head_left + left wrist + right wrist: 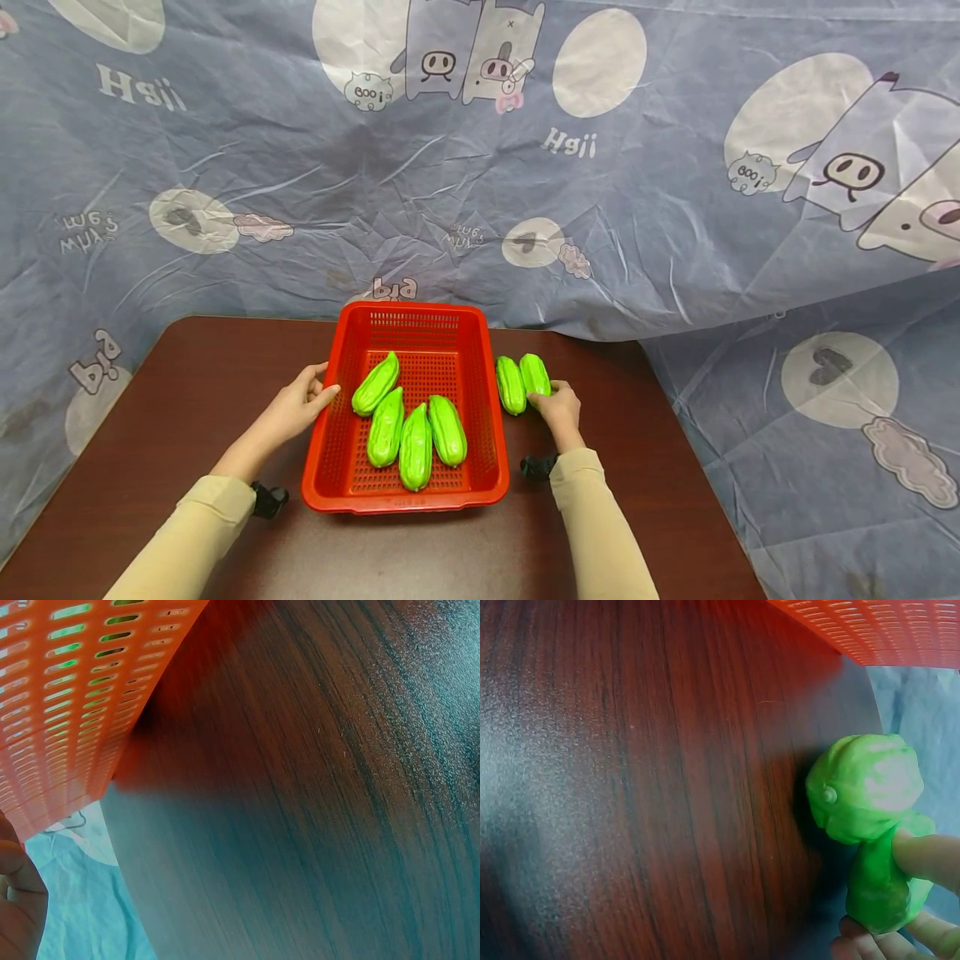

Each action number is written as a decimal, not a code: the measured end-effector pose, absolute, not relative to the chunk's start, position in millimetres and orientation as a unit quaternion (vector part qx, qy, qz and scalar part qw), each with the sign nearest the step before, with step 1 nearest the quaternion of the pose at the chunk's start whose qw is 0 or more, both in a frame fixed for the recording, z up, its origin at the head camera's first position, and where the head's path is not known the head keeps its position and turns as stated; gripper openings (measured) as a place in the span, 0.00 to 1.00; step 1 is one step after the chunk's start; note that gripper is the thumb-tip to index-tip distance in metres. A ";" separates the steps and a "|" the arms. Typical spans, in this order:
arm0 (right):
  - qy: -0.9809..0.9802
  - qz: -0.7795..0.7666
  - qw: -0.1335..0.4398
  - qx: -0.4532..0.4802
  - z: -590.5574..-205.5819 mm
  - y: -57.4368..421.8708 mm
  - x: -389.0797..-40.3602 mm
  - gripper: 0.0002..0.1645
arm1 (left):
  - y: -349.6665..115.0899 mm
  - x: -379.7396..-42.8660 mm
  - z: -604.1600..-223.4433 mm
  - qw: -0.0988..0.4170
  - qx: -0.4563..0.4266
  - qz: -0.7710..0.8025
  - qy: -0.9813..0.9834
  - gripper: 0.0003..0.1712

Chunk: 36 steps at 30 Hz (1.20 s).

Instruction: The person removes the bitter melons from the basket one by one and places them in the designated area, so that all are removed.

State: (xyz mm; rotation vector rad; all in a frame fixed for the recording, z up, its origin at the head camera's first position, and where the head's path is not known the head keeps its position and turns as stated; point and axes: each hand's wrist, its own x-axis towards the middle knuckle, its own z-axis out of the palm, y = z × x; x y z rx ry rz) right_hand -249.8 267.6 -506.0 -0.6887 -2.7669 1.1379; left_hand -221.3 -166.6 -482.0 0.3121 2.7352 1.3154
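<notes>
A red plastic basket [408, 503] with slotted walls stands on the table, and several green, ridged bitter melons [416, 450] lie on its floor. My left hand [294, 406] grips the basket's left rim, thumb over the edge. In the left wrist view its curled fingers show beside the basket wall [82, 697]. To the right of the basket, my right hand [562, 412] pinches a bitter melon [536, 372] between thumb and fingers; the right wrist view shows the thumb [930, 859] across it. A second bitter melon [511, 386] lies just left of the held one, close to the basket.
The dark brown wooden table [420, 554] has its back edge just behind the basket. A blue-grey cloth [480, 183] printed with cartoon pigs hangs behind the table and down its right side. Black wrist cameras sit at the left cuff [267, 500] and right cuff [537, 467].
</notes>
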 end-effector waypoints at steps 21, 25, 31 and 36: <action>-0.897 0.385 0.023 -0.214 -510.2 262.8 -243.4 0.40 | -167.0 -221.2 -481.3 0.049 0.105 0.433 0.894 0.36; -0.900 0.380 0.019 -0.212 -507.7 261.1 -242.6 0.41 | -166.5 -220.9 -481.2 0.046 0.106 0.432 0.894 0.36; -0.902 0.378 0.019 -0.207 -500.4 260.9 -242.9 0.40 | -168.5 -222.7 -483.8 0.049 0.108 0.433 0.894 0.36; -0.907 0.368 0.047 -0.199 -486.0 254.7 -248.5 0.36 | -169.2 -223.5 -484.2 0.050 0.107 0.433 0.894 0.37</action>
